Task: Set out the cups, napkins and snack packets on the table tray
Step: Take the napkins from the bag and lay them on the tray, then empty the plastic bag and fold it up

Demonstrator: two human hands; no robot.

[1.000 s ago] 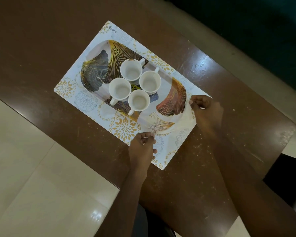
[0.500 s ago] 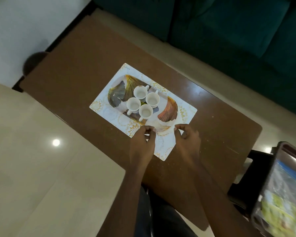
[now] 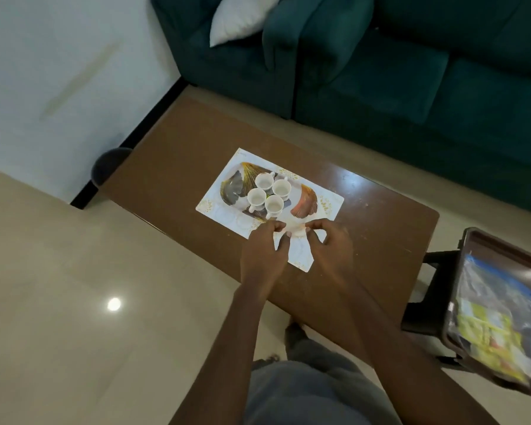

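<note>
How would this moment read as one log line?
step: folding napkin | left hand, right hand: pinching it | four cups on tray | snack packets: unplaced

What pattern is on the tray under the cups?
Large fan-shaped leaves in gold, grey and copper, seen in the head view.

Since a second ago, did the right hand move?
Yes. The right hand slid from the tray's far end to its near corner, close to the left hand.

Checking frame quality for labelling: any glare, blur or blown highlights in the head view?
Head view: lamp glare spot on the floor, sheen on the table; cups near-blown white; snack packets at right edge smeared; hands slightly soft, dim.
</note>
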